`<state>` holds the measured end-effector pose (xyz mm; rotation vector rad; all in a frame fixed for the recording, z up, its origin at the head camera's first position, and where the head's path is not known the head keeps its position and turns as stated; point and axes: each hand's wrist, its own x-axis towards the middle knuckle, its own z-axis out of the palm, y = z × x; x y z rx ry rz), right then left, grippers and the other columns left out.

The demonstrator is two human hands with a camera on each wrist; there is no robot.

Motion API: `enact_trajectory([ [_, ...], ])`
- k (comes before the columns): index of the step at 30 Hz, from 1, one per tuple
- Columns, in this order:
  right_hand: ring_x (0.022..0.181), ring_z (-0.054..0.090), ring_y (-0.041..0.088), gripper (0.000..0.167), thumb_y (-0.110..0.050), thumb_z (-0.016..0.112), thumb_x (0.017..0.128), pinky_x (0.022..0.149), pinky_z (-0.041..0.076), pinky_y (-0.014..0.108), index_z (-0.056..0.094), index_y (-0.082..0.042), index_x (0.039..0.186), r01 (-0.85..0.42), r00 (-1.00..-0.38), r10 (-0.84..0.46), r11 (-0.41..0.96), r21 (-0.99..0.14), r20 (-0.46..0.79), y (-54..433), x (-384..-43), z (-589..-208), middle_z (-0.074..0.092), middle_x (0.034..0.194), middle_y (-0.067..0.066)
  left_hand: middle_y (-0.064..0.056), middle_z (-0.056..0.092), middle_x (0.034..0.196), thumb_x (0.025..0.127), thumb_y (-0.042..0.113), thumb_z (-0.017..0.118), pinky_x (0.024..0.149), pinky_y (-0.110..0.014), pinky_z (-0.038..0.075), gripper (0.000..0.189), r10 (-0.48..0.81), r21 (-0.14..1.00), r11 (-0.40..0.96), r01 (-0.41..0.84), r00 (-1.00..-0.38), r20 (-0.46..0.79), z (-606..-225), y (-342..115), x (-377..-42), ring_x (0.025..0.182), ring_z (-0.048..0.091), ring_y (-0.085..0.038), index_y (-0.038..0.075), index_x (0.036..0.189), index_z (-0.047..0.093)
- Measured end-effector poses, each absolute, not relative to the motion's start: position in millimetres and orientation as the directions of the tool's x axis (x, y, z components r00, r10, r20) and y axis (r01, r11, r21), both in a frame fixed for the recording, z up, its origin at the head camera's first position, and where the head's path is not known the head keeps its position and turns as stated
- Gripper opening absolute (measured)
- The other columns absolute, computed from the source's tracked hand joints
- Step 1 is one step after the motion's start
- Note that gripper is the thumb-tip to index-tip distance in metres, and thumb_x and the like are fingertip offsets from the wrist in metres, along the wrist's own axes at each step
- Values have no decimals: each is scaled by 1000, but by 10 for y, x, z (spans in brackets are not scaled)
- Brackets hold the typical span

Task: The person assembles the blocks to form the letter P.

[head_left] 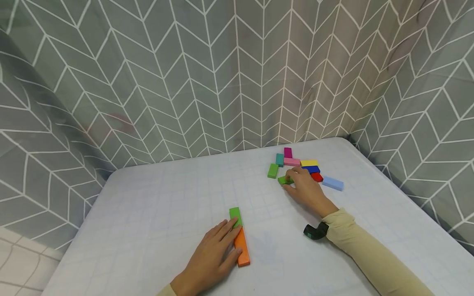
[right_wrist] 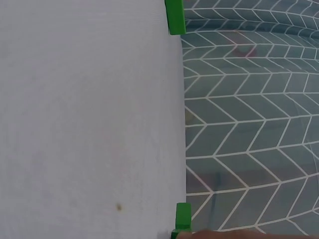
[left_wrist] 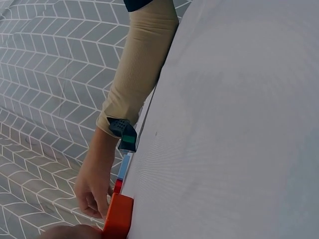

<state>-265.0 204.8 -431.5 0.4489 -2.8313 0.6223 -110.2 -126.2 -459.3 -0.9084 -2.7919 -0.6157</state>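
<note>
My left hand (head_left: 212, 255) rests with fairly straight fingers on two blocks laid end to end, an orange block (head_left: 243, 250) and a green block (head_left: 235, 213). The thumb lies at the orange block's side; in the left wrist view that orange block (left_wrist: 118, 216) shows close up. Farther off on the right, my right hand (head_left: 305, 189) pinches a small green block (head_left: 283, 180) with thumb and fingertips, partly hiding it. Another green block (head_left: 273, 170) lies just behind it. The right wrist view shows only a strip of the fingers (right_wrist: 239, 234) along the bottom.
Around the right hand lie a teal block (head_left: 279, 160), magenta block (head_left: 288, 152), pink block (head_left: 291, 162), yellow block (head_left: 309, 163), dark blue block (head_left: 312, 169), red block (head_left: 317, 177) and light blue block (head_left: 333, 183). A patterned curtain (head_left: 222, 82) hangs behind the white table (head_left: 155, 205).
</note>
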Motion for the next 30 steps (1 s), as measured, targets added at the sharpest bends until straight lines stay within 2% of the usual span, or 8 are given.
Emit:
enact_trajectory([
  [3, 100, 60, 34, 26, -26, 83, 91, 77, 59, 48, 67, -8, 101, -285, -945, -193, 883, -374, 264, 2053, -2651, -4327, 63, 109, 16, -1, 33, 167, 110, 50, 45, 116, -53, 34, 60, 531, 342, 732, 590, -807, 257, -4598, -1264, -1101, 149, 35, -29, 12, 156, 50],
  [5, 89, 59, 29, 29, -30, 83, 91, 66, 57, 42, 66, -8, 100, -258, -953, -168, 890, -377, 254, 2029, -2651, -4323, 62, 98, 12, -1, 33, 167, 110, 50, 46, 116, -53, 34, 59, 533, 340, 731, 592, -806, 258, -4597, -1268, -1098, 149, 36, -29, 12, 156, 50],
  [7, 84, 57, 28, 31, -31, 83, 90, 63, 54, 38, 65, -7, 99, -237, -958, -148, 891, -386, 246, 1993, -2648, -4310, 60, 91, 10, -1, 33, 167, 110, 49, 46, 116, -52, 34, 59, 534, 338, 730, 595, -804, 261, -4594, -1272, -1097, 149, 36, -29, 12, 156, 50],
  [10, 83, 56, 28, 32, -24, 83, 88, 66, 53, 38, 64, -4, 103, -243, -959, -152, 876, -417, 240, 1921, -2651, -4282, 59, 88, 9, -2, 33, 167, 110, 48, 47, 117, -52, 34, 59, 538, 336, 726, 600, -800, 266, -4583, -1275, -1098, 149, 36, -30, 11, 156, 51],
  [14, 92, 57, 28, 33, -17, 83, 86, 79, 54, 42, 66, -3, 111, -330, -941, -235, 796, -508, 243, 1752, -2641, -4245, 64, 99, 9, -3, 33, 167, 110, 48, 47, 117, -53, 33, 59, 539, 346, 726, 594, -804, 250, -4565, -1272, -1101, 149, 35, -31, 11, 156, 50],
  [17, 103, 60, 30, 34, -13, 82, 87, 91, 55, 46, 68, -2, 116, -441, -897, -347, 697, -566, 273, 1575, -2628, -4232, 69, 113, 11, -2, 32, 167, 110, 49, 46, 117, -53, 32, 59, 539, 358, 728, 585, -811, 228, -4554, -1269, -1103, 150, 34, -31, 11, 156, 50],
  [20, 110, 63, 33, 36, -10, 81, 87, 97, 54, 48, 70, 0, 119, -531, -843, -447, 604, -594, 299, 1382, -2623, -4216, 69, 121, 13, -1, 31, 168, 110, 50, 45, 117, -53, 32, 60, 541, 362, 729, 582, -812, 217, -4555, -1265, -1106, 150, 34, -30, 12, 157, 49],
  [30, 118, 63, 30, 33, -5, 78, 87, 103, 51, 43, 69, 0, 119, -659, -710, -638, 452, -601, 298, 909, -2644, -4208, 68, 126, 11, -1, 31, 168, 110, 51, 43, 117, -53, 33, 60, 547, 338, 729, 595, -804, 234, -4581, -1273, -1110, 150, 34, -30, 12, 157, 49],
])
